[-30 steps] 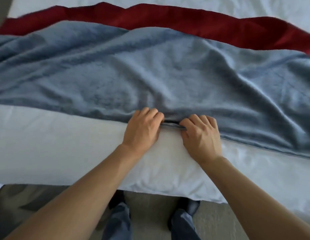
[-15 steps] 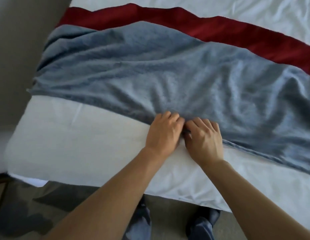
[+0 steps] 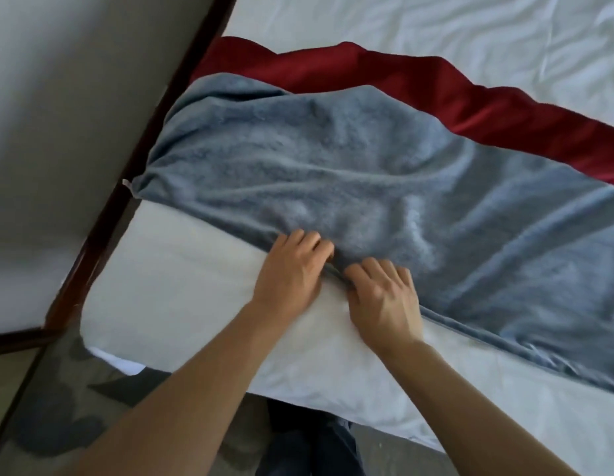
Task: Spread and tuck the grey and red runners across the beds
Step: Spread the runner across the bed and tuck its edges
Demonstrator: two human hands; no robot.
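Since the hands drew together over the last second, our left hand (image 3: pixel 291 269) and right hand (image 3: pixel 384 300) now sit almost knuckle to knuckle on the near hem of the grey runner (image 3: pixel 333 187). A second ago a short span of hem showed between them; that span is now a small bunched fold at the fingertips. Fingers of both hands are curled over the hem, so we read both as gripping it, though the thumbs are hidden.

The view has also swung left. The bed's left end and a dark wood frame (image 3: pixel 120 207) are now visible left of our left hand, where earlier only fabric filled the picture.

Position of the task's things: the grey runner lies across the bed (image 3: pixel 181 297) from just beyond our fingers outward, still rumpled, its left end gathered to a point at the mattress edge beside the frame. The red runner (image 3: pixel 401 80) lies beyond the grey one, partly under it, with a wavy far edge. White sheet shows on the near side under both wrists.

Judgement: the grey runner is placed but not smoothed. Gathering slack at the middle suggests we are adjusting the hem line, not tucking yet. The left end hangs loose at the bed's edge, so tucking there remains. Red runner also unfinished.
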